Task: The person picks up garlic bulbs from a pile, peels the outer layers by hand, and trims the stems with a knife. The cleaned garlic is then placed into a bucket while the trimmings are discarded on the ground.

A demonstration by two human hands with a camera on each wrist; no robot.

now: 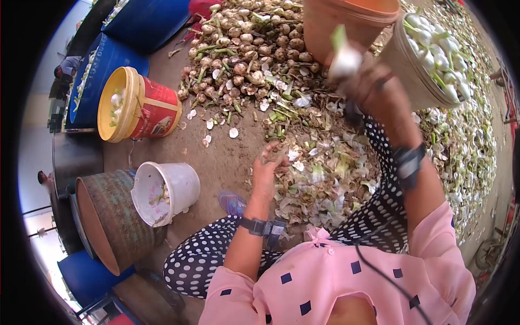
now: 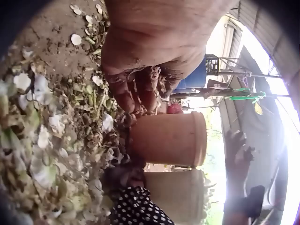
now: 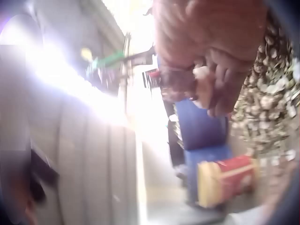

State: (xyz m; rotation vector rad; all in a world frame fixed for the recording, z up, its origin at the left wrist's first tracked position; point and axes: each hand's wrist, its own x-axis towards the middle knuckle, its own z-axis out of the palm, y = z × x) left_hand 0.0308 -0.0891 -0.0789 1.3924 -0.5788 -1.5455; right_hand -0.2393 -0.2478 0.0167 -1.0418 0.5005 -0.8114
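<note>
The garlic bulb (image 1: 346, 60) sits at the fingertips of the right grip (image 1: 376, 89), blurred but clamped between curled fingers, near the orange bucket (image 1: 322, 30). The left grip (image 1: 269, 167), fingers loosely bent and apart, hovers beside the scattered peelings (image 1: 325, 195).

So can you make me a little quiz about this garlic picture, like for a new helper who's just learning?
1. Pick one: which hand holds up the white garlic bulb?
A) the left hand
B) the right hand

2. True or false: the pink shirt has dark squares on it.

3. Fill in the colour: the bucket with a red patch on its side has a ____ rim.

Key: 1. B; 2. True; 3. yellow
</note>
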